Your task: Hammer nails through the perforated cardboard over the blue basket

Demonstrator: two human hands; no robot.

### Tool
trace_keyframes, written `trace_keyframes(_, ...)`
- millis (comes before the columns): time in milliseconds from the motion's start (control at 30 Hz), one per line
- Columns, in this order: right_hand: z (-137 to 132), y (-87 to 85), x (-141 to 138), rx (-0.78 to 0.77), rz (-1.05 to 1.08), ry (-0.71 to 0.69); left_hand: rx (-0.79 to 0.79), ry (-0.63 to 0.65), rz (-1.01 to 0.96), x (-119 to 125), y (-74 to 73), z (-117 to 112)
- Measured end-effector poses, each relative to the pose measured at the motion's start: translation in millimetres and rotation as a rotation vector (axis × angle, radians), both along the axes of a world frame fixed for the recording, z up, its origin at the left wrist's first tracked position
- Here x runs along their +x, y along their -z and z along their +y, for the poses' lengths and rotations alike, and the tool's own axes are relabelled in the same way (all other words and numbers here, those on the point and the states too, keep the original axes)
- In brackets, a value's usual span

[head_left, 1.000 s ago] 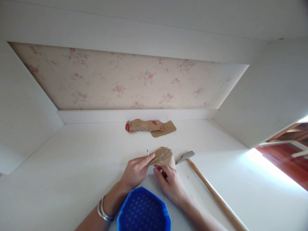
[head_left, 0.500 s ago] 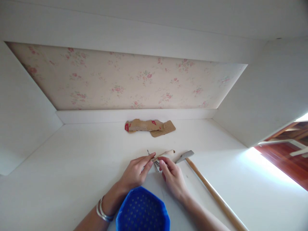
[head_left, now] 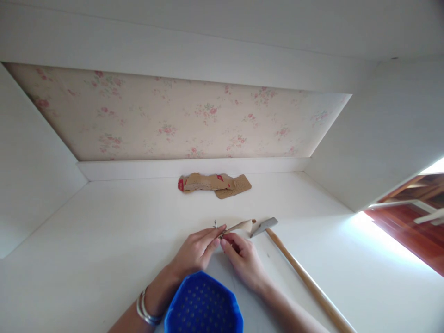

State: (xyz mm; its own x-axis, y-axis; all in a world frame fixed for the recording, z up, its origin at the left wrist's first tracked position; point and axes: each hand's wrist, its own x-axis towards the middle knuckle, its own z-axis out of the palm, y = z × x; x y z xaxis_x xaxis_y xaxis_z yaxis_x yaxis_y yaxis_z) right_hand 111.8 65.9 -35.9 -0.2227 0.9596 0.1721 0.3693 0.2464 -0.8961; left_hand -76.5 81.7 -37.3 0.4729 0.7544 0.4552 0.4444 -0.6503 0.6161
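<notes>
My left hand [head_left: 196, 249] is closed on a strip of torn cardboard [head_left: 243, 226], its fingers and thumb pressed near the strip's left end. Thin metal pieces that look like nails [head_left: 215, 224] poke out beyond the left fingertips. Against the cardboard's lower side, the fingers of my right hand [head_left: 244, 259] are pinched together; what they grip is mostly hidden, perhaps some of the thin metal pieces. A hammer [head_left: 291, 258] with a grey head and long wooden handle lies just right of my right hand.
In front of me, between my forearms, is a blue perforated basket [head_left: 237, 309]. Torn brown cardboard pieces [head_left: 208, 182] lie by the back edge of the white surface [head_left: 138, 222]. White panels rise on both sides, with floral wallpaper [head_left: 208, 120] behind.
The fingers of my right hand have drawn closer to the left fingertips under the cardboard. The thin metal pieces, spread between the hands before, are now mostly covered. The view has shifted slightly.
</notes>
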Motion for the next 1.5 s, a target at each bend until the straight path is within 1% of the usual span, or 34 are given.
trace_keyframes(200,1.8,-0.9,-2.8,-0.045,-0.019,-0.019,0.047,0.077,0.051,-1.3,-0.6,0.1)
trace_keyframes(333,2.5,-0.7,-1.4,-0.086,0.005,-0.059,0.07,0.075,0.076,0.0,0.9,0.4)
trace_keyframes(533,2.2,1.0,0.2,-0.123,0.043,-0.061,0.135,0.049,0.054,3.5,-1.3,1.3)
trace_keyframes(667,1.3,-3.7,-0.3,-0.166,0.05,-0.098,0.112,0.033,0.055,3.0,-3.2,1.0)
trace_keyframes(800,1.0,-8.1,0.0,-0.196,0.064,-0.117,0.113,0.043,0.079,2.7,-1.5,1.2)
trace_keyframes(967,2.0,-5.2,0.7,-0.244,0.094,-0.082,0.183,0.025,0.073,4.3,3.6,1.6)
trace_keyframes(1167,2.2,-3.9,1.7,-0.289,0.116,-0.019,0.286,-0.009,0.115,5.9,9.3,3.5)
trace_keyframes(1367,2.1,-7.6,-0.1,-0.302,0.157,-0.012,0.401,-0.052,0.125,8.6,10.4,4.9)
trace_keyframes(1500,1.0,-7.6,-4.0,-0.331,0.193,0.003,0.424,-0.097,0.105,9.6,10.1,5.6)
